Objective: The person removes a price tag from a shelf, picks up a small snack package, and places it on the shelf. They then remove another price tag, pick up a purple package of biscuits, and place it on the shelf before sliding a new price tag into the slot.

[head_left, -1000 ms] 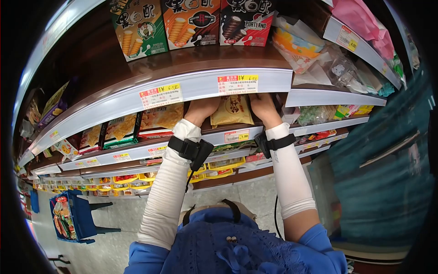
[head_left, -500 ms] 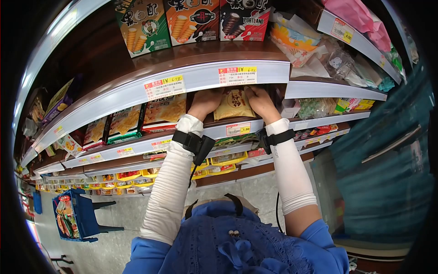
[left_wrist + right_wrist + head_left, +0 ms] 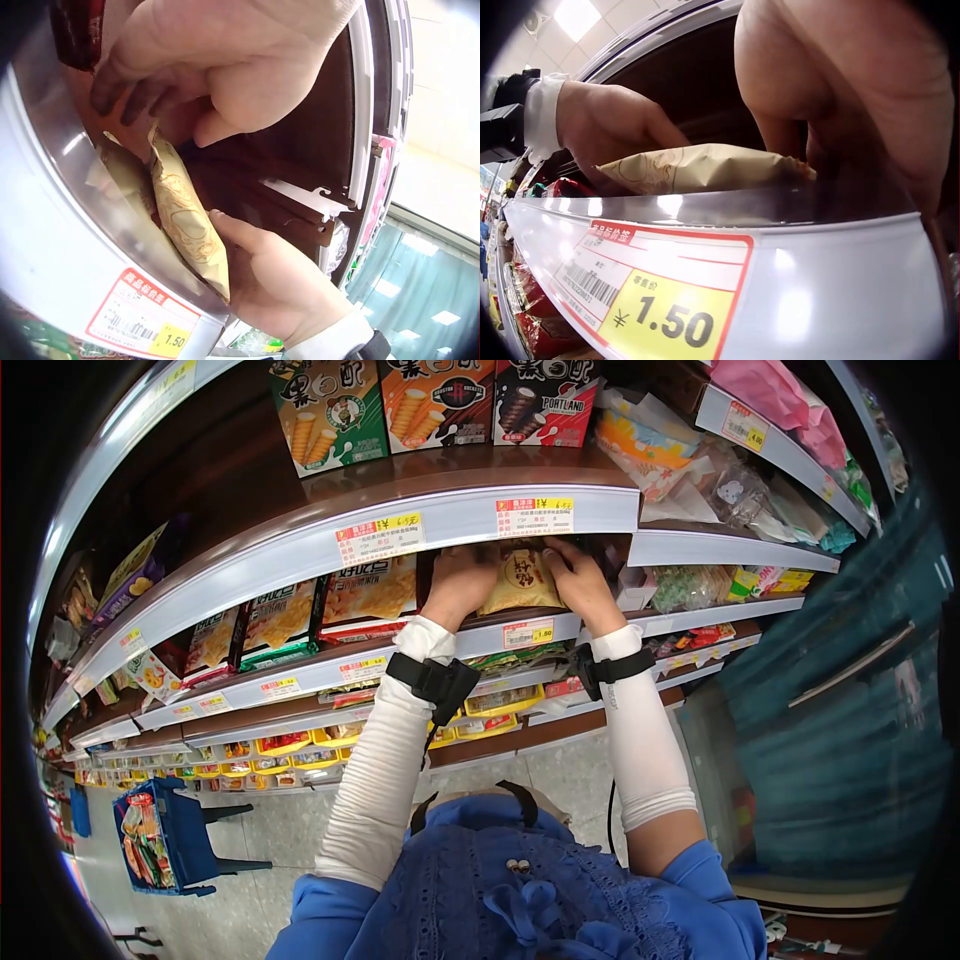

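Observation:
A yellow snack packet (image 3: 522,588) with brown print lies on the shelf between my two hands, just behind the front lip. My left hand (image 3: 462,586) is at its left end, under the shelf above. In the left wrist view, that hand's fingers (image 3: 146,94) bend loosely near the packet's end, with nothing gripped. On the other side, my right hand (image 3: 588,592) rests along the packet's right edge. Its thumb (image 3: 238,231) lies against the packet's side in the left wrist view, and its other fingers are partly hidden.
A price strip (image 3: 528,634) marked 1.50 runs along the shelf front. Red and green snack packs (image 3: 280,622) stand to the left. Wafer boxes (image 3: 440,405) sit on the shelf above. Bagged goods (image 3: 690,588) lie to the right. A filled blue crate (image 3: 180,840) stands on the floor.
The view has shifted, so the shelf sits higher in it. The hands show more from under the upper shelf. The packet keeps its place behind the price strip, between both hands.

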